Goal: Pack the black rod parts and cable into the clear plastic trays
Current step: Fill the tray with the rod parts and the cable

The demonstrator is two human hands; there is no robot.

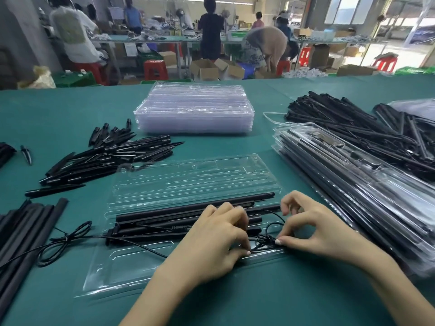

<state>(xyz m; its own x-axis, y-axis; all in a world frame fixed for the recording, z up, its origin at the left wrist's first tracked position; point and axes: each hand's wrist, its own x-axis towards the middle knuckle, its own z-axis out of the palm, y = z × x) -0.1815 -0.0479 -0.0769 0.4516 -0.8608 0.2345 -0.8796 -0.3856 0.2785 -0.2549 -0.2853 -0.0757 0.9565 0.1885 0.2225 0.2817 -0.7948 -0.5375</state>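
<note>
Pinched black cable [264, 240] with both hands, left hand [219, 234], right hand [313, 228], low middle of frame. Black rods [188, 215] lay in open clear tray [179, 182] on green table [70, 118].

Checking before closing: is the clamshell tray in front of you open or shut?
Open. The clear tray has its lid half lying flat behind the black rods, uncovered.

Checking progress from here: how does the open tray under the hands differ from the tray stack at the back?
The open tray lies single and unfolded; the tray stack is several closed trays piled flat. The open tray holds black rods and a cable that both hands, left hand and right hand, are pinching; the tray stack looks empty. Both are clear plastic on the green table.
</note>
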